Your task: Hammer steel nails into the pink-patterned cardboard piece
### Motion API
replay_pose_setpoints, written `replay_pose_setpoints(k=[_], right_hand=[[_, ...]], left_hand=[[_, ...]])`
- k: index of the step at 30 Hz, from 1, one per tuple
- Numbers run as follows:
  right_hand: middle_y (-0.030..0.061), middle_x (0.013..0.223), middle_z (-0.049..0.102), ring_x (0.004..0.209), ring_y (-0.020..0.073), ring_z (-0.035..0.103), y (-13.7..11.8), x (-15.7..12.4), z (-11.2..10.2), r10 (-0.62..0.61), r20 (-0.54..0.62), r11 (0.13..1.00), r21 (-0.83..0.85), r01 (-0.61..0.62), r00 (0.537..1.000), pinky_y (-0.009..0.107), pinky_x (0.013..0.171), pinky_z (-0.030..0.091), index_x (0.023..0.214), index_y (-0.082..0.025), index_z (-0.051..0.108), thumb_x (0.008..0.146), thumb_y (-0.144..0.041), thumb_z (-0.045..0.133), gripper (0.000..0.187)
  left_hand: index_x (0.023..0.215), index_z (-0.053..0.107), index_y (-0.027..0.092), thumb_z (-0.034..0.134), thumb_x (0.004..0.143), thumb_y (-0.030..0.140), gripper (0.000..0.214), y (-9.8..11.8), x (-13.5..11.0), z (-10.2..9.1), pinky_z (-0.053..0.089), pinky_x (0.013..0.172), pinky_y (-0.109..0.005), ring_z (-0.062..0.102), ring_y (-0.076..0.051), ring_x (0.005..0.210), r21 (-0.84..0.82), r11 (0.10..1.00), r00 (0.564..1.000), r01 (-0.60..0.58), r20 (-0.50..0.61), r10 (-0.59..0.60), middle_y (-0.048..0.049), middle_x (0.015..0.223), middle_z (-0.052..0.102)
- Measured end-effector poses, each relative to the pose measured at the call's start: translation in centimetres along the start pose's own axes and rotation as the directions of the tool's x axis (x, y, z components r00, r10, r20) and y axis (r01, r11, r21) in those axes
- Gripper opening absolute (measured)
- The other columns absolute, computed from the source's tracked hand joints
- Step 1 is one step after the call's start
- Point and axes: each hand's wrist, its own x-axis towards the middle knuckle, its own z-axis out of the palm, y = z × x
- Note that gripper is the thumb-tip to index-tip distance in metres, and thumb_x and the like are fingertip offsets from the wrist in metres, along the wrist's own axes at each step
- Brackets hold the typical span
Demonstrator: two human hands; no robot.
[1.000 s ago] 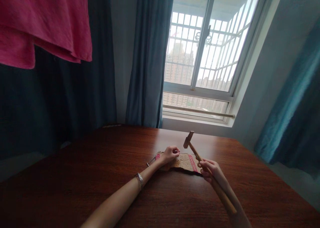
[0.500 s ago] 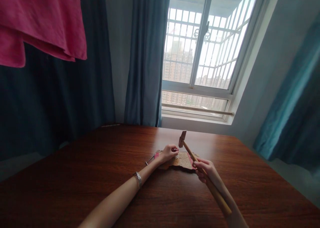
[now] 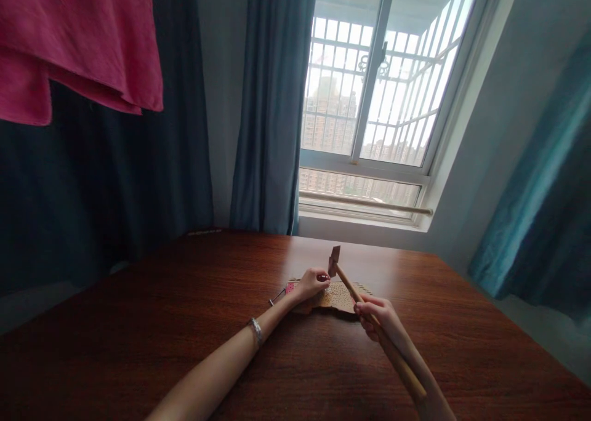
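Note:
My right hand [image 3: 375, 316] is closed around the long wooden handle of a hammer [image 3: 349, 285]. The hammer's head is raised just right of my left fingertips and looks close to them. Over the left part of a tan, hole-dotted board [image 3: 344, 298] with pink at its left end, my left hand [image 3: 313, 284] is closed in a pinch. Dark red shows at its fingertips; what the fingers hold is too small to make out. A thin dark metal rod [image 3: 277, 298] sticks out beside the board's left end. My left wrist and forearm cover part of the board.
The board lies on a wide brown wooden table [image 3: 221, 322]. Behind it are a barred window [image 3: 364, 88] and blue curtains [image 3: 272, 113]. A pink cloth [image 3: 92, 45] hangs at upper left.
The hammer's head has come slightly down and left, closer to my left fingertips, with my right hand shifting a little. My left hand stays nearly in place.

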Motion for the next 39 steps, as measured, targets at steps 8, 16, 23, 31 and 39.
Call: replay_pose_setpoints(k=[8,16,23,31,39], right_hand=[[-0.0050,0.048,0.043,0.034,0.0054,0.036,-0.12,0.13,-0.03,0.015,0.001,1.000,-0.003,-0.015,1.000,0.017,0.027,0.026,0.064,-0.015,0.053,0.063,-0.032,0.060,0.018],[-0.0059,0.045,0.041,0.034,0.0056,0.036,-0.21,-0.10,0.06,0.001,-0.008,0.999,-0.036,-0.002,1.000,0.016,0.027,0.025,0.064,-0.016,0.052,0.062,-0.033,0.060,0.019],[-0.0059,0.045,0.041,0.034,0.0056,0.035,-0.21,-0.13,0.07,0.005,-0.008,0.999,-0.040,-0.005,1.000,0.016,0.028,0.025,0.067,-0.016,0.054,0.064,-0.033,0.059,0.019],[-0.0059,0.046,0.042,0.034,0.0055,0.035,0.03,0.05,-0.17,0.010,0.004,0.999,-0.031,-0.010,1.000,0.016,0.028,0.025,0.068,-0.016,0.053,0.064,-0.032,0.058,0.017],[-0.0058,0.047,0.042,0.034,0.0055,0.035,-0.16,-0.08,-0.01,0.002,-0.007,1.000,-0.020,-0.002,1.000,0.017,0.028,0.025,0.071,-0.015,0.055,0.063,-0.034,0.059,0.020]], left_hand=[[0.072,0.065,0.011,0.054,0.070,0.025,0.018,-0.02,0.03,-0.01,0.041,0.063,-0.021,0.057,-0.014,0.068,-0.012,1.000,1.000,-0.007,-0.003,0.007,-0.0041,0.071,0.065],[0.072,0.066,0.012,0.054,0.069,0.025,0.018,-0.33,0.10,-0.04,0.041,0.065,-0.022,0.057,-0.014,0.070,-0.003,1.000,1.000,-0.018,-0.004,0.018,-0.0039,0.073,0.065],[0.074,0.066,0.012,0.054,0.069,0.025,0.019,-0.32,0.14,-0.02,0.041,0.064,-0.021,0.057,-0.014,0.069,0.003,1.000,1.000,-0.011,0.012,0.011,-0.0032,0.074,0.065],[0.073,0.065,0.014,0.055,0.069,0.024,0.015,-0.65,0.24,0.14,0.040,0.063,-0.020,0.056,-0.014,0.070,0.034,0.999,1.000,0.010,0.010,-0.010,-0.0021,0.074,0.065],[0.074,0.066,0.015,0.056,0.070,0.025,0.015,-0.54,0.21,0.09,0.040,0.063,-0.020,0.057,-0.014,0.070,0.028,1.000,1.000,0.009,0.010,-0.009,-0.0015,0.075,0.065]])
